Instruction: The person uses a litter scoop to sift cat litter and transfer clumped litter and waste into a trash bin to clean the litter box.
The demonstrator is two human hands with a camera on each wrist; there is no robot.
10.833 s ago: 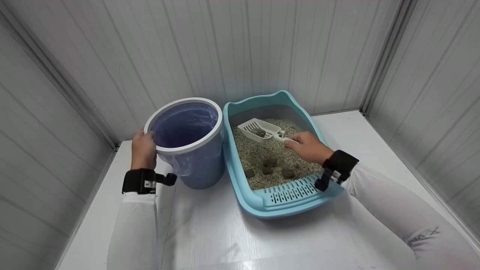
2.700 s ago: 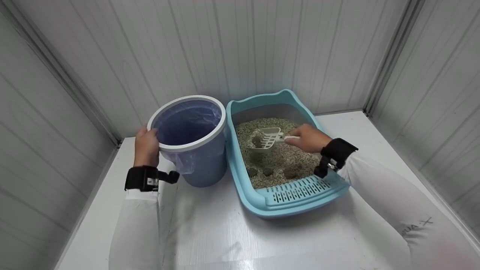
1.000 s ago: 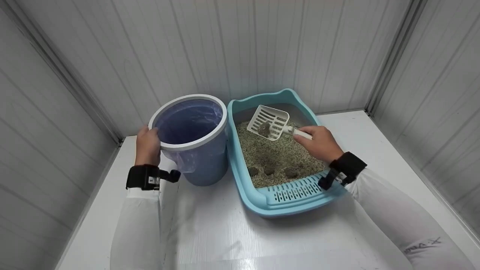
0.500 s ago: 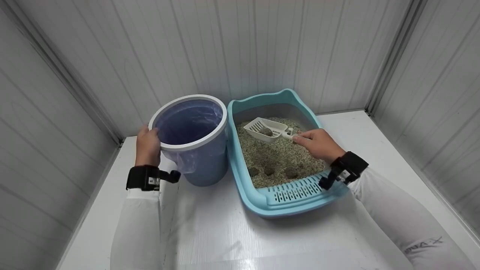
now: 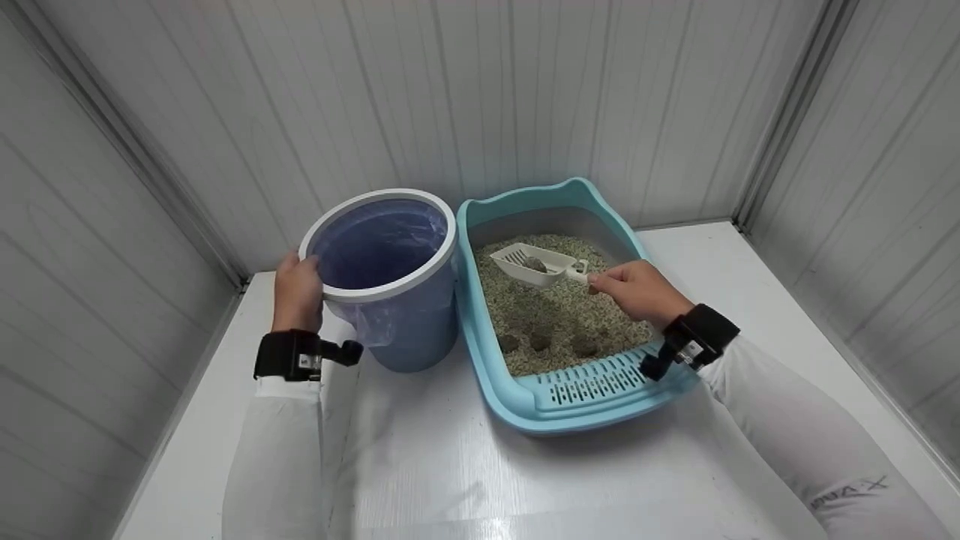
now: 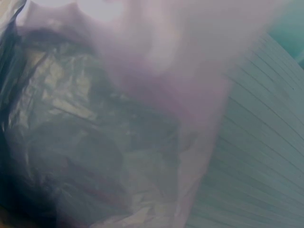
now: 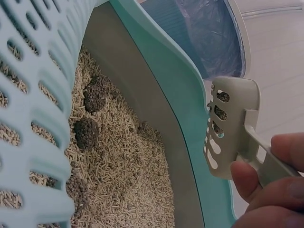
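Your right hand (image 5: 634,289) pinches the handle of the white scoop (image 5: 536,264), fingers tight on it. One clump (image 5: 535,263) sits in the scoop, above the litter in the middle of the frame. It is not in the bin (image 5: 382,277) yet. Your left hand (image 5: 298,292) grips the bin's rim. Three clumps (image 5: 541,341) are left in the blue tray (image 5: 570,405).

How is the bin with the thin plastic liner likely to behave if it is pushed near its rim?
The bin probably tips easily: it stands tall and looks nearly empty, so likely light. The left hand grips its white rim, probably steadying it. The liner looks thin and crinkled, so it would likely flop and slip rather than stiffen the wall.
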